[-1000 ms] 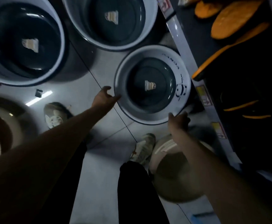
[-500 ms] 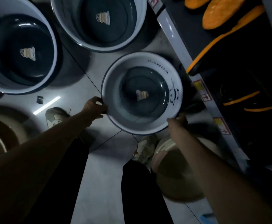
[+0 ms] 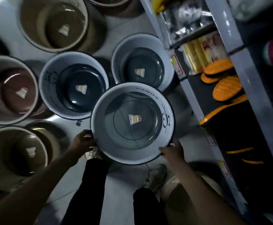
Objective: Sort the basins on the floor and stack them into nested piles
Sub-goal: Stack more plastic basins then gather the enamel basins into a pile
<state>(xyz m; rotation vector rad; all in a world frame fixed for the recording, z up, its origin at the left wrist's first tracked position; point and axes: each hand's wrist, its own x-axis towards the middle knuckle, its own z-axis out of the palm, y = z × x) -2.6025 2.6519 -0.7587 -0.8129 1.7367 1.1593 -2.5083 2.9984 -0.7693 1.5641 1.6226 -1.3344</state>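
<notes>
Held panda basin (image 3: pixel 109 125) overlaps two blue basins (image 3: pixel 51 98) beside shelf (image 3: pixel 191 95)

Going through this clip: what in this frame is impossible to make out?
Head view:
- Fingers of the left hand and right hand: partly hidden behind the held basin.
- Brown basin at top: cut off by the frame edge.
- Shelf goods: motion-blurred.
- Floor basins' stickers: too blurred to read.

The panda basin (image 3: pixel 100 120) looks like smooth, glossy plastic with a see-through grey bottom and a paper sticker (image 3: pixel 134 119). The floor (image 3: pixel 121 197) is polished tile; the shelf upright (image 3: pixel 223 25) looks like painted metal.
</notes>
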